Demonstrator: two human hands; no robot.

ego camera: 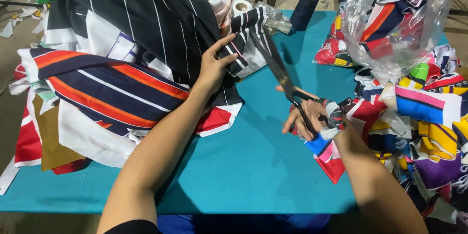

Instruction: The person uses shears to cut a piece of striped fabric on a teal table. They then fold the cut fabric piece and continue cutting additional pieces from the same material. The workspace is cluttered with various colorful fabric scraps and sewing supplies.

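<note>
Scissors [280, 70] in right hand [307, 117], left hand [214, 66] pinching striped fabric [243, 34] edge

Bright overhead light, soft shadows, sharp focus, dim edges

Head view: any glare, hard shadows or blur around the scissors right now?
Head view: scissors slightly soft but readable; the clear plastic bag shows bright glare; both arms throw soft shadows on the teal table; edges look mildly bowed.

One head-worn camera looks steeply down, close (arm's reach), over the teal table [253, 165] toward its far edge.
</note>
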